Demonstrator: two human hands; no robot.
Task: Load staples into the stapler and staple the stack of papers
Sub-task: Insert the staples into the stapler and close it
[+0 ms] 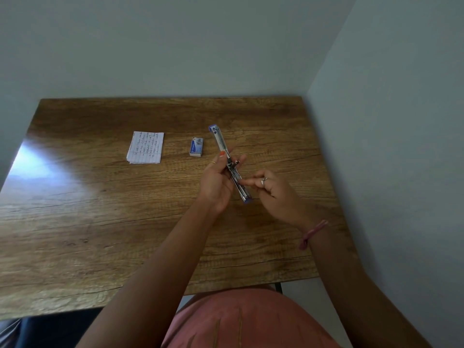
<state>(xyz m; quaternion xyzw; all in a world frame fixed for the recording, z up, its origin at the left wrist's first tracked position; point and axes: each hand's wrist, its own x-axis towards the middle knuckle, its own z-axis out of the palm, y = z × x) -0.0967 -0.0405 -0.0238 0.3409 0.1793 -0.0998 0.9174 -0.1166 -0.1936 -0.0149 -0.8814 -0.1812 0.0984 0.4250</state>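
Note:
A blue and metal stapler [221, 140] is swung fully open into one long line, held above the wooden table [100, 197]. My left hand [217, 183] grips it at the hinge, thumb on the far half. My right hand [275, 194] has its fingertips at the metal staple channel of the near half; whether they pinch staples is too small to tell. A small blue staple box [196, 146] lies on the table left of the stapler. Further left lies the stack of lined, handwritten papers [145, 147].
The table stands in a corner, with one wall behind it and another along its right edge. A bright glare patch covers the table's left part. My lap in pink cloth is below the front edge.

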